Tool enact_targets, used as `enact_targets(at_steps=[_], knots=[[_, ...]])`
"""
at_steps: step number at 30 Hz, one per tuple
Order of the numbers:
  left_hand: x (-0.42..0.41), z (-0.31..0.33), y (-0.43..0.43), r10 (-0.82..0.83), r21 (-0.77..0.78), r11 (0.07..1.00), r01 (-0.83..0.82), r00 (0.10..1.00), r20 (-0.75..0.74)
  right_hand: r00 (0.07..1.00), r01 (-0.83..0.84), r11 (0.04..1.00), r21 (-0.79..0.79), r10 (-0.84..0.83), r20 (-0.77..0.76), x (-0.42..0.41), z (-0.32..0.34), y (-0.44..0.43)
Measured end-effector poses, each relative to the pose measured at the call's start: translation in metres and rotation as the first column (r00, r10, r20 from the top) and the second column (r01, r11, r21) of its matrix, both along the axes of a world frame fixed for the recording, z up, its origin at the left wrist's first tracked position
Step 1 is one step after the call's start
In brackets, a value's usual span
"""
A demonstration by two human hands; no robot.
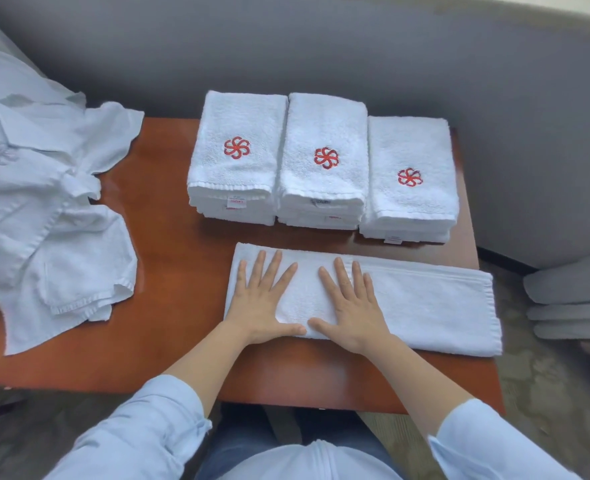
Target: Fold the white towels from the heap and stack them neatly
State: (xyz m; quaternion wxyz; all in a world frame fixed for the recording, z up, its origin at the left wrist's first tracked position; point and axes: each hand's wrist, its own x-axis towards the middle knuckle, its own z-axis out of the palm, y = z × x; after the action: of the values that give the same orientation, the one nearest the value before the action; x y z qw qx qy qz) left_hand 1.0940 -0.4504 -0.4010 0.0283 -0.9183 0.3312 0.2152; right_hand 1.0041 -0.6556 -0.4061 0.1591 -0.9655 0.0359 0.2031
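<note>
A white towel (425, 306), folded into a long strip, lies across the near right part of the brown table (168, 237); its right end hangs past the table's edge. My left hand (262, 299) and my right hand (352, 306) press flat on the strip's left half, fingers spread, thumbs almost touching. Behind it stand three stacks of folded white towels, each with a red flower emblem on top: left stack (238, 157), middle stack (324, 161), right stack (411, 181). A heap of unfolded white towels (44, 209) sprawls over the table's left end.
A grey sofa or wall (321, 53) runs behind the table. Grey slippers (570, 299) lie on the floor to the right. The table's near edge is just in front of my lap.
</note>
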Motion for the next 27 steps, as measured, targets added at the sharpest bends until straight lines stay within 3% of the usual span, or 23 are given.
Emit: enact_targets(at_steps=[15,18,20,23,27], knots=[[0.039,0.013,0.103,-0.138,0.074,0.986,0.149,0.98,-0.14,0.994,0.097,0.994,0.048,-0.095,-0.051,0.014,0.011,0.108],[0.038,0.019,0.098,-0.083,0.074,0.992,0.098,0.98,-0.183,0.984,0.173,0.984,0.05,-0.171,-0.041,0.006,0.016,0.115],[0.032,0.022,0.085,-0.057,0.042,0.997,0.063,0.991,-0.121,0.967,0.251,0.967,0.046,-0.249,-0.057,-0.004,0.022,0.111],[0.017,0.026,0.059,-0.151,-0.083,0.985,0.15,0.989,-0.003,0.917,0.397,0.917,0.038,-0.395,-0.046,-0.025,0.033,0.097],[-0.005,0.031,0.014,-0.275,-0.237,0.936,0.259,0.961,-0.035,0.794,0.604,0.794,0.066,-0.606,0.035,-0.048,0.049,0.063]])
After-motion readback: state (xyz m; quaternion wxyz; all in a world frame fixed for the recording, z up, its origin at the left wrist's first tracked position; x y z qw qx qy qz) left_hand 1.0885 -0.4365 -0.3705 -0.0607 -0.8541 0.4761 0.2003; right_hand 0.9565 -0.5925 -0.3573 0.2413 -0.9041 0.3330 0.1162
